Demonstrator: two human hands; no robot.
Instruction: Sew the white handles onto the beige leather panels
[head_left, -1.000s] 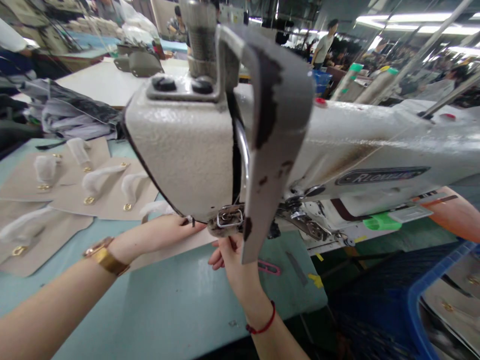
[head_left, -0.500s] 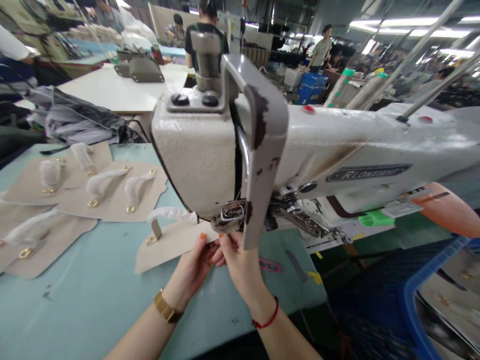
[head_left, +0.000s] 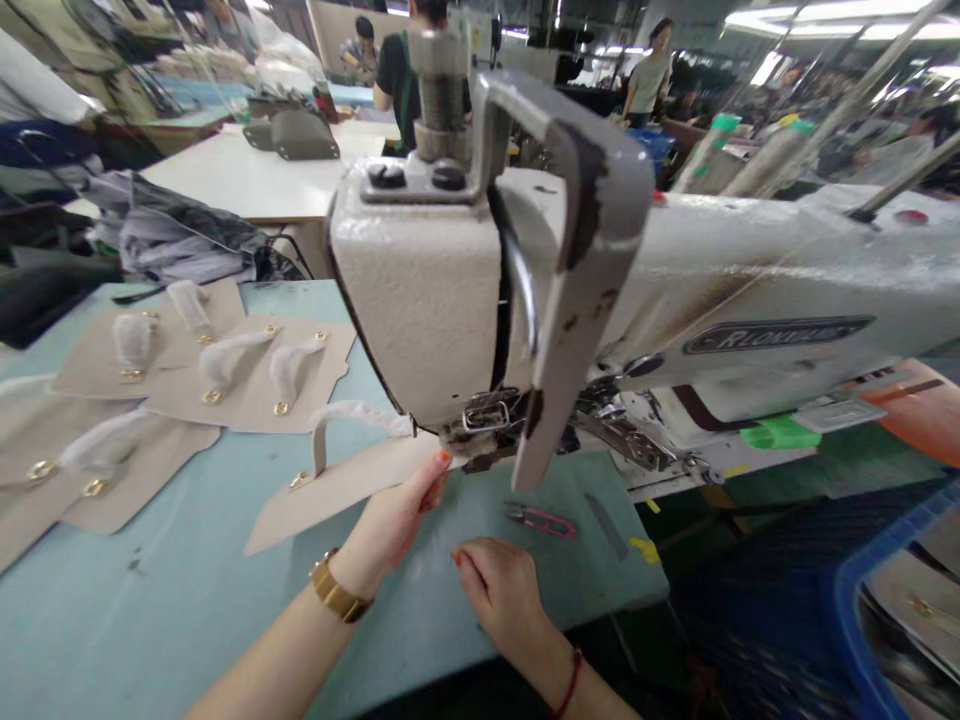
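Observation:
My left hand (head_left: 395,522) is closed on the right end of a beige panel (head_left: 330,503), thumb on top, right by the needle area of a white sewing machine (head_left: 416,300). A strap handle (head_left: 360,411) in pale wrapping arches over that panel, with a gold fitting at its near end. The machine head hides the panel's far edge. My right hand (head_left: 501,585) is off the panel, low over the green table, its fingers curled in with the thumb against them; whatever they hold, if anything, is hidden. Pink-handled thread snips (head_left: 546,521) lie just beyond it.
Several beige panels (head_left: 176,385) with wrapped handles overlap on the left of the table (head_left: 210,600). A grey strip (head_left: 606,525) and yellow tape (head_left: 645,549) are near its right edge. A blue crate (head_left: 844,600) holding panels stands at the right. People work in the background.
My right hand has left the panel and moved down towards me, with its fingers curled. The left hand stays on the panel, whose left end has swung slightly nearer. The view has shifted.

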